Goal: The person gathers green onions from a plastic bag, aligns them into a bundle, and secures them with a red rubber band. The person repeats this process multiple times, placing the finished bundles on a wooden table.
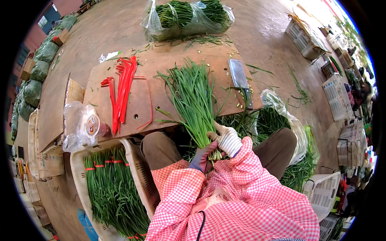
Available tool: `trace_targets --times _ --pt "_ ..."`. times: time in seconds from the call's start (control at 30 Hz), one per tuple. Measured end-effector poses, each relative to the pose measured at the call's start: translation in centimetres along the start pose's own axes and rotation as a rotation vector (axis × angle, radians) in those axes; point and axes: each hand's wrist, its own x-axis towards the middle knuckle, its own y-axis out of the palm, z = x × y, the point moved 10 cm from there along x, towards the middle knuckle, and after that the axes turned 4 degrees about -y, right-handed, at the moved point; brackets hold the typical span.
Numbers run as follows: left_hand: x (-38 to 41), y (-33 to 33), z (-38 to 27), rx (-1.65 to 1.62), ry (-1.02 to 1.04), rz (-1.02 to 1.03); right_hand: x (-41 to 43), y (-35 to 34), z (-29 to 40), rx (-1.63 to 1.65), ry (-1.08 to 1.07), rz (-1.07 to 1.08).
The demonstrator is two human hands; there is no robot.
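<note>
A thick bunch of green Chinese chives [194, 99] lies with its leaves across the wooden board [169, 54] and its pale stem ends toward my lap. My left hand [205, 155], in a dark purplish glove, grips the stems near their cut ends. Around the same bunch, from the right, closes my right hand [226, 138] in a striped white glove. Red strips [125, 90] lie in a pile on the board's left part. At the right edge rests a cleaver [241, 79] with a black handle. Part of the stems is hidden by my fingers.
Tied chive bundles fill a plastic crate [132, 156] at my left. A plastic bag with a lidded cup [92, 125] sits at the board's left corner. Bagged chives [187, 18] stand beyond the board. Loose chives [271, 120] lie in plastic bags by my right knee.
</note>
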Motion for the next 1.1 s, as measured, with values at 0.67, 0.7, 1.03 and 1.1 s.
trace_targets --times 0.67,0.7,1.03,1.1 --pt "0.3 -2.2 -0.5 0.081 0.086 -0.045 2.8 -0.9 4.5 0.172 0.052 -0.027" --pt "-0.2 -1.0 -0.5 -0.071 0.056 0.066 2.7 -1.6 4.3 0.245 0.096 -0.072" --pt "0.3 -1.1 -0.9 -0.144 0.121 0.191 0.7 -0.3 5.7 0.472 0.153 0.002" --pt "1.3 -2.6 -0.4 -0.114 0.153 0.196 0.1 -0.1 8.3 0.398 0.037 0.076"
